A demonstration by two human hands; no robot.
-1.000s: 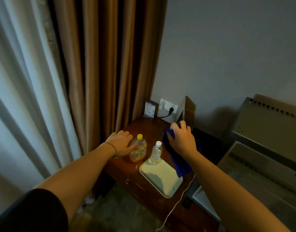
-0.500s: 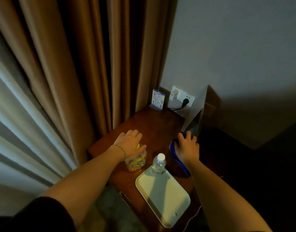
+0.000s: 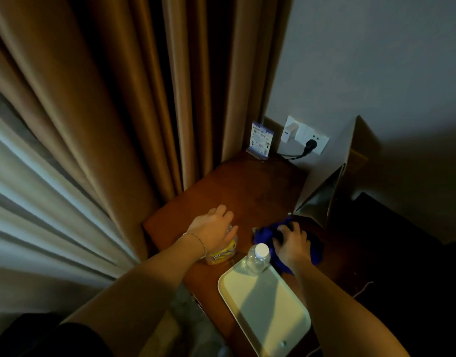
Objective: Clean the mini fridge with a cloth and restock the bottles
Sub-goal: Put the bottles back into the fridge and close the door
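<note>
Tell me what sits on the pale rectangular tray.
One clear plastic bottle with a white cap stands at the far corner of the pale rectangular tray; the rest is bare, the near end partly hidden by an arm.

Dark short sleeve on left arm; thin bracelet at its wrist.

Brown curtains hung beside a pale sheer at the left, reaching down behind the wooden counter. At the counter's back corner a small card stood upright, just beside a wall socket with a black plug in it. A pale tray lay on the counter's near end.
</note>
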